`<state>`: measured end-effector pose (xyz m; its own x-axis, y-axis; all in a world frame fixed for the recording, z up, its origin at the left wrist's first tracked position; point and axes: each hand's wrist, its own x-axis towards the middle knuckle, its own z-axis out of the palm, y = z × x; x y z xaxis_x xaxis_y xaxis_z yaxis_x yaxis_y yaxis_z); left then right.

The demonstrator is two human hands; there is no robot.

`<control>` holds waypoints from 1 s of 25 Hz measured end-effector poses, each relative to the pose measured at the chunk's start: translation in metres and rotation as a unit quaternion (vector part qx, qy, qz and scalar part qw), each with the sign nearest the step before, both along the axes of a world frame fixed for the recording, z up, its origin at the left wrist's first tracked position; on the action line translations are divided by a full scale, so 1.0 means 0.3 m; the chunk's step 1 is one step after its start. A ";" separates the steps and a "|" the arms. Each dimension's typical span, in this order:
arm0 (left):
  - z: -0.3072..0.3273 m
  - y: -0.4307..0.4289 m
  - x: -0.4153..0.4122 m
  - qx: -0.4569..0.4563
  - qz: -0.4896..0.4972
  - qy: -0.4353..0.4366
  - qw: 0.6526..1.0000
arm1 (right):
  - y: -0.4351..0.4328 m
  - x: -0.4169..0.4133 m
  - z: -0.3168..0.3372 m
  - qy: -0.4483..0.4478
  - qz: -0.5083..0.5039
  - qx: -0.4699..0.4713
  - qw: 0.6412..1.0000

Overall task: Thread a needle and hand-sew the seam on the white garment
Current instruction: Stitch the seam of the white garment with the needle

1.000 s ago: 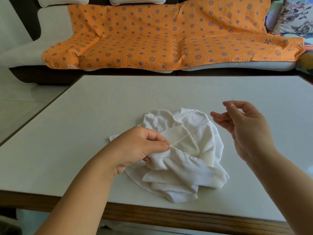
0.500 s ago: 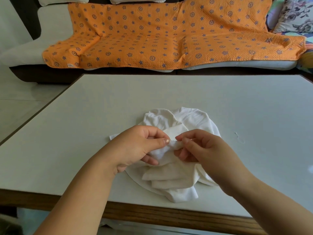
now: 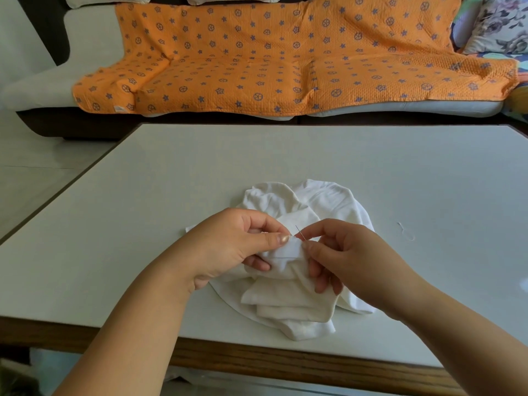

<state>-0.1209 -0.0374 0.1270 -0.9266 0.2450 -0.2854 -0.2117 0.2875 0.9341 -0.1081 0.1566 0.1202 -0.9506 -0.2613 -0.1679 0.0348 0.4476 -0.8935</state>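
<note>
- The thin steel needle (image 3: 300, 233), pinched by the right hand (image 3: 351, 258), is mid-stitch.
- The left hand (image 3: 237, 247) grips the crumpled white cotton garment (image 3: 285, 304); the seam looks unfinished.

Head view, close, down onto table (image 3: 137, 224)

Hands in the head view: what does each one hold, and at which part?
The left hand pinches a raised fold of the white garment. The right hand pinches the needle at its lower end.
</note>
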 end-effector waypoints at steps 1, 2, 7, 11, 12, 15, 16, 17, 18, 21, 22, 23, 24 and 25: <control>0.001 -0.001 0.001 0.002 0.001 -0.002 1.000 | 0.002 -0.001 0.000 -0.001 0.000 0.006 1.000; 0.001 -0.002 0.001 0.002 0.004 -0.003 1.000 | 0.006 -0.003 0.000 -0.002 -0.004 0.012 1.000; 0.000 -0.008 -0.008 0.007 0.035 0.001 0.999 | 0.028 -0.015 0.001 0.008 -0.037 0.035 0.999; -0.002 -0.004 -0.009 0.017 0.050 -0.003 0.999 | 0.022 -0.006 -0.010 0.018 -0.043 0.022 0.999; -0.002 -0.005 -0.008 0.018 0.053 -0.004 0.998 | 0.019 -0.001 -0.010 0.029 -0.051 0.012 0.998; -0.003 -0.006 -0.008 0.015 0.060 0.003 0.998 | 0.008 0.022 0.005 0.079 -0.077 -0.035 0.993; -0.004 -0.005 -0.009 0.015 0.059 0.006 0.998 | 0.001 0.032 0.013 0.077 -0.072 -0.050 0.993; -0.004 -0.004 -0.009 0.015 0.058 0.010 0.998 | -0.006 0.041 0.019 0.063 -0.060 -0.060 0.994; -0.004 -0.003 -0.009 0.015 0.056 0.012 0.998 | -0.014 0.046 0.020 0.043 -0.047 -0.064 0.996; -0.004 -0.001 -0.007 0.017 0.047 0.016 0.999 | -0.022 0.045 0.017 0.001 -0.035 -0.059 0.998; -0.004 -0.001 -0.006 0.017 0.045 0.018 0.999 | -0.023 0.043 0.017 -0.004 -0.036 -0.058 0.998; -0.004 -0.001 -0.005 0.017 0.045 0.018 0.999 | -0.024 0.041 0.017 -0.005 -0.035 -0.056 0.998; -0.004 -0.001 -0.004 0.018 0.044 0.019 0.999 | -0.025 0.040 0.017 -0.006 -0.035 -0.053 0.998; -0.004 -0.002 -0.004 0.019 0.044 0.019 0.999 | -0.025 0.040 0.018 -0.005 -0.034 -0.051 0.998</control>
<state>-0.1220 -0.0378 0.1257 -0.9550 0.1715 -0.2421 -0.1994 0.2334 0.9517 -0.0961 0.1492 0.1256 -0.9650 -0.2127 -0.1536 0.0716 0.3500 -0.9340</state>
